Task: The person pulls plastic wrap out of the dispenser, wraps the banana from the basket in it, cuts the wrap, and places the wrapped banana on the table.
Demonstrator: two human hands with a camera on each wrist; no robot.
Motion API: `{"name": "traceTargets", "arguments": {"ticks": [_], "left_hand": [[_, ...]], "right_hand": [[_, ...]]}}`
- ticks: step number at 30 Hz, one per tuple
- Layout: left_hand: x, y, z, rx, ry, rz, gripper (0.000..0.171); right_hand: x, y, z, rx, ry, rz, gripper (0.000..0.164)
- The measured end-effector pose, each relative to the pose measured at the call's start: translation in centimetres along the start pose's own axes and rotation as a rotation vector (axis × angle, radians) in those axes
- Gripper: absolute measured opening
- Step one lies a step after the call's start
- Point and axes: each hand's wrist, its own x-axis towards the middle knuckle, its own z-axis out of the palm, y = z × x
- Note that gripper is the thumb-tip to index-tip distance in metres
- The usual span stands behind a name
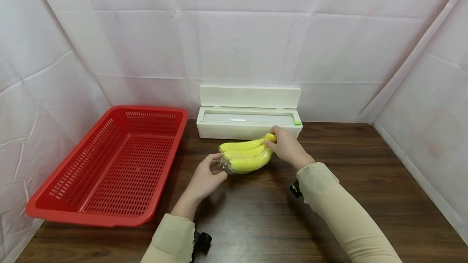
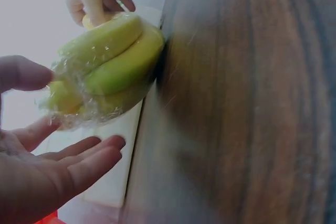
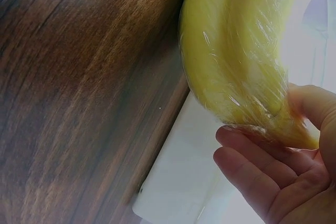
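Note:
A bunch of yellow bananas [image 1: 248, 159] in clear plastic wrap [image 2: 100, 100] is held tilted over the table, in front of a white box. My right hand [image 1: 287, 145] grips it at the stem end, thumb on one side and fingers on the other, as the right wrist view shows [image 3: 283, 166]. At the tip end, where the film bunches up, my left hand [image 1: 208, 177] holds the wrapped tips between thumb and index finger. In the left wrist view the other fingers of the left hand [image 2: 58, 166] stretch out below the bananas [image 2: 126, 66].
The white lidded box [image 1: 248, 130], lid raised, stands against the back cloth, with a white roll inside and a green piece at its right end. A red plastic basket [image 1: 161, 190] stands at the left. White cloth walls [image 1: 248, 48] enclose the dark wooden table [image 1: 263, 230].

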Motion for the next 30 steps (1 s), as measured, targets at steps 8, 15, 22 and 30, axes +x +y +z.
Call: {"name": "traceTargets", "arguments": {"ticks": [8, 15, 22, 30], "left_hand": [[0.9, -0.1, -0.4, 0.019, 0.053, -0.02, 0.032], [1.4, 0.1, 0.0, 0.042, 0.18, -0.023, 0.017], [1.4, 0.3, 1.3, -0.086, 0.304, -0.016, 0.014], [1.3, 0.4, 2.2, -0.228, 0.367, -0.111, 0.011]], "right_hand": [[0.1, 0.1, 0.1, -0.003, 0.01, -0.018, 0.023], [0.0, 0.0, 0.1, 0.012, 0.008, -0.018, 0.022], [0.0, 0.1, 0.2, 0.013, 0.028, -0.019, 0.022], [-0.1, 0.3, 0.3, 0.025, 0.038, -0.029, 0.02]]}}
